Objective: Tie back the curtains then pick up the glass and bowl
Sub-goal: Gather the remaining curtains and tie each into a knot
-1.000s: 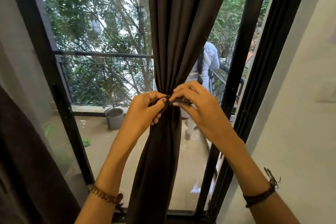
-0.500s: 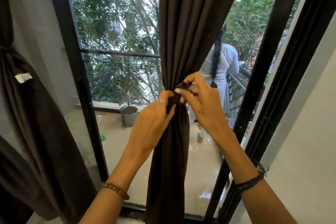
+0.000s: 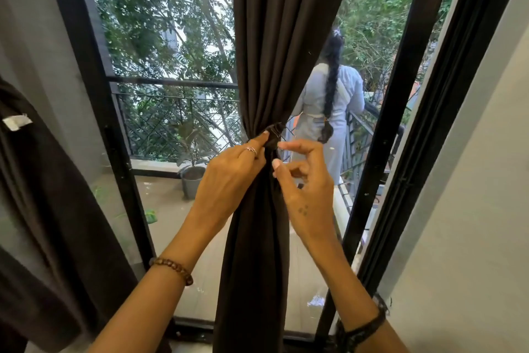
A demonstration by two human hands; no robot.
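left curtain (image 3: 43,209): dark fabric, already gathered at far left edge; a white tag (image 3: 17,122) is seen on it. Whether a tie is on it cannot be told.
plant pot (image 3: 192,184): grey, on the balcony floor beyond the glass, left of the middle curtain; one leafy plant is held in it, soil not visible.
left hand (image 3: 229,181): index finger is stretched out and pressed on the tieback knot; remaining fingers are hidden against the cloth, so a grip cannot be confirmed. Ring and bead bracelet are worn.
middle curtain (image 3: 266,66): dark brown, hung in the centre of the window, cinched to a narrow waist at hand height, loose folds above and below.
tieback (image 3: 274,132): dark band wrapped round the cinched waist, small knot or bow at the front, touched by the left index fingertip.
handling, judged: cloth is soft, limp, light, not fragile; slipping of folds is likely if the band is slack. Best taken hold of at the band ends, just beside the knot, bundle pinched at the waist.
right hand (image 3: 303,186): fingers loosely curled, thumb and index apart, nothing held; just right of the knot, contact not clear. Dark wristband is worn.
person on balcony (image 3: 329,112): back turned, beyond the glass, right of the curtain.
glass and bowl: not in view; no contents can be reported.
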